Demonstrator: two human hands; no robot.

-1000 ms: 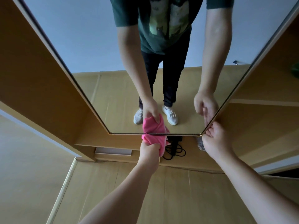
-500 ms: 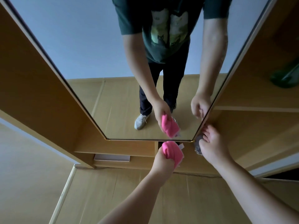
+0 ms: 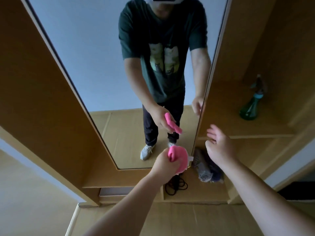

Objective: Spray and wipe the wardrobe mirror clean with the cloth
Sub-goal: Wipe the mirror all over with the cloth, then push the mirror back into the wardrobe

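Fingers of the left hand [image 3: 164,163] were curled tight round a pink cloth [image 3: 180,158], bunching it into a soft rounded wad with a fold poking out between them. A small white tag stuck out from the wad's right side. The wad hung in front of the lower right corner of the mirror [image 3: 95,68]. A gap between it and its reflection suggested it was just off the glass, probably balled up to give a firm pad for wiping.

The right hand [image 3: 219,148] was empty, its fingers [image 3: 213,129] loosely spread and reaching forward, just beside the mirror's right edge. Whether they touched the frame could not be told. It looked placed either to steady that edge or to go for the bottle [image 3: 249,109].

The bottle, green translucent plastic with a trigger head, stood upright on a shelf [image 3: 265,133] to the right, well apart from both hands.

The mirror was tall, narrow, smooth and thin-framed, set in a matt tan wooden wardrobe [image 3: 34,82]. It reflected the person, in a dark printed T-shirt, and a pale wall.

Below the mirror, in an open compartment, lay a coiled black cord [image 3: 177,186] and a crumpled grey and purple fabric bundle [image 3: 205,171]. The floor [image 3: 170,218] was the same tan wood.
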